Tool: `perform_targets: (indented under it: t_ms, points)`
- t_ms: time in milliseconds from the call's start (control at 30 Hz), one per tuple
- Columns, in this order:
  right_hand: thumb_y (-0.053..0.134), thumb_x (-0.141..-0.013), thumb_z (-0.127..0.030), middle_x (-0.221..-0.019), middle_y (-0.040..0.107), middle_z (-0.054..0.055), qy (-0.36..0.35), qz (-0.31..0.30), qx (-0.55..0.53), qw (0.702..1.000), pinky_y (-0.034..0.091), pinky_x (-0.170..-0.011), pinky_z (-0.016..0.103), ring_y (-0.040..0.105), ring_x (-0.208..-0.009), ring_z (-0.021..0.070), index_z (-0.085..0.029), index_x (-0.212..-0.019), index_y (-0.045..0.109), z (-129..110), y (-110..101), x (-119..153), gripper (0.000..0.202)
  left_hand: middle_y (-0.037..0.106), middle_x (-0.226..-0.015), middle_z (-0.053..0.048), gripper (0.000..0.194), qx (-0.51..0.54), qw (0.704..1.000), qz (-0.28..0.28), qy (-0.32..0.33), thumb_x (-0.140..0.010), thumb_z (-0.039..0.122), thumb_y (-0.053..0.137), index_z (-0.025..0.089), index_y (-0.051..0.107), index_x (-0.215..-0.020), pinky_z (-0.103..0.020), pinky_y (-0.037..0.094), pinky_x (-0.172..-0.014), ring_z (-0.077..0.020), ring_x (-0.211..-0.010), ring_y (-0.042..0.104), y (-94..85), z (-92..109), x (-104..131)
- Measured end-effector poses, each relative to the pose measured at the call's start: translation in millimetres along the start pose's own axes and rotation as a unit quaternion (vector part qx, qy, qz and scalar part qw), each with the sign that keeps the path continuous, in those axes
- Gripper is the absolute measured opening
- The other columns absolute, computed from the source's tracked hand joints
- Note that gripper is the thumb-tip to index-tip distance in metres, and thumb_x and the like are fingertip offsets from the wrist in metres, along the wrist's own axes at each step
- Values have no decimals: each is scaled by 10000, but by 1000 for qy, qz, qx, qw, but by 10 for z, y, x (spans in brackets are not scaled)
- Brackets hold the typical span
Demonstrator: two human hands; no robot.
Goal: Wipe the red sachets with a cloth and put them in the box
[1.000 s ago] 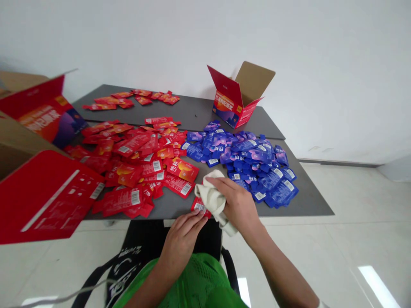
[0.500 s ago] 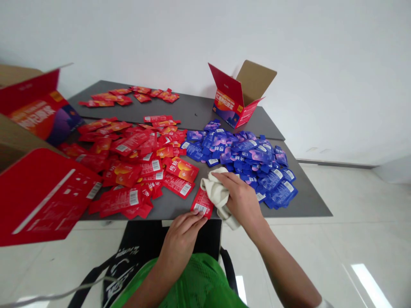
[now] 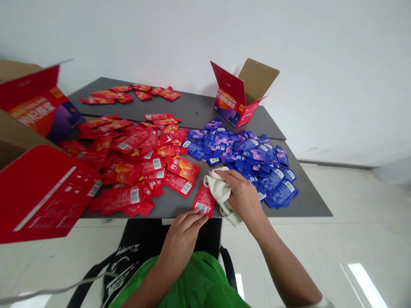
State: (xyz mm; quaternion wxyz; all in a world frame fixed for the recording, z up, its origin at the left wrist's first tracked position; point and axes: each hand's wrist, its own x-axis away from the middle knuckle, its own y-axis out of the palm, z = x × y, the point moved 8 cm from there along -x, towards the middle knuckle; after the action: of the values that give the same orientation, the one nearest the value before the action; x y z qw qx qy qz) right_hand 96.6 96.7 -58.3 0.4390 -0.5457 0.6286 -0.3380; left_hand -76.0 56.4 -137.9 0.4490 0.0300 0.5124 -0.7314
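Note:
A red sachet point(image 3: 203, 202) with a white barcode lies at the table's front edge. My left hand point(image 3: 183, 233) has its fingertips on the sachet's lower end, holding it against the edge; its thumb is partly hidden. A bunched cream-white cloth point(image 3: 218, 188) covers the upper right of the same sachet. Closed around this cloth is my right hand point(image 3: 242, 194), with part of the fabric hanging below it. To the left is a pile of red sachets point(image 3: 128, 171), and to the right a heap of blue sachets point(image 3: 253, 154).
An open red and purple carton point(image 3: 233, 105) stands at the back right. Another open carton point(image 3: 48, 192) fills the left side, its red flap reaching past the front edge. More red sachets point(image 3: 141, 95) lie on the rear of the grey table point(image 3: 305, 196). A cable point(image 3: 64, 291) crosses the lower left.
My right hand and the cloth have shifted slightly to the right, baring a little more of the red sachet. My left hand stays at its lower end.

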Motion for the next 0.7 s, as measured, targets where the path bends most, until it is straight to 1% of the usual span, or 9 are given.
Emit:
perform_targets:
  t_ms: [67,133,167,233,300,400,533,633,700]
  points:
    - [593,-922,-17,-1384,669,-3,-35,-26,-30,999,551,-957,255,691,-1166,195,-294,-1404,629,-211,56,196,558,763,-1056,-77,301,-3,1000,4,-4,-1015,88,497,188,765,-1109,-425,611,-932,-238,-1043,695,4,2,9]
    - [613,-927,-42,-1353,693,-15,-54,-96,-30,994,579,-892,255,723,-1095,195,-316,-1383,646,-340,260,342,533,743,-925,-79,285,-6,1000,3,-8,-1005,81,506,161,766,-920,-430,616,-857,-247,-936,685,3,4,9]
    - [625,-927,-57,-1352,696,-18,-53,-120,-27,991,587,-876,257,732,-1074,197,-323,-1380,649,-345,360,362,525,736,-904,-77,286,-5,1000,1,-10,-1001,74,510,156,759,-888,-432,614,-845,-248,-919,678,1,3,6]
    - [637,-927,-73,-1388,678,-17,-42,-122,-25,991,579,-920,254,718,-1129,200,-322,-1394,642,-245,468,264,529,751,-993,-76,268,4,1000,-3,-8,-999,60,516,154,766,-1009,-437,605,-891,-250,-989,678,-8,4,-7]
    - [618,-919,-53,-1410,665,-4,-20,-87,-8,996,564,-959,253,697,-1179,203,-305,-1406,636,-52,446,48,549,758,-1124,-63,313,16,1000,-5,-6,-1002,52,522,175,739,-1190,-431,588,-959,-241,-1094,671,-18,-2,-22]
    - [558,-903,-7,-1360,691,34,11,-49,37,998,581,-904,286,718,-1115,229,-258,-1384,657,161,268,-204,552,761,-1162,-47,344,21,1000,2,1,-1006,60,529,196,718,-1260,-417,582,-975,-228,-1122,673,-25,-9,-32]
    - [586,-927,-28,-1397,666,38,-6,-4,7,1000,549,-984,279,677,-1199,217,-262,-1415,627,-44,-6,-30,543,761,-1145,-55,313,26,999,20,6,-1018,76,519,184,730,-1222,-405,580,-961,-229,-1107,670,-31,3,-18]
    - [611,-914,-15,-1376,682,10,-43,-74,-34,996,565,-960,264,701,-1155,202,-288,-1406,632,-317,144,270,563,755,-991,-79,272,19,999,27,7,-1025,96,504,161,768,-1010,-412,590,-879,-246,-985,669,-42,15,-11]
    - [633,-912,-32,-1349,699,-11,-38,-126,-43,990,582,-917,260,726,-1102,201,-309,-1390,648,-336,335,346,552,743,-944,-82,277,18,1000,22,1,-1024,100,505,158,764,-946,-420,588,-852,-252,-942,659,-41,4,-12]
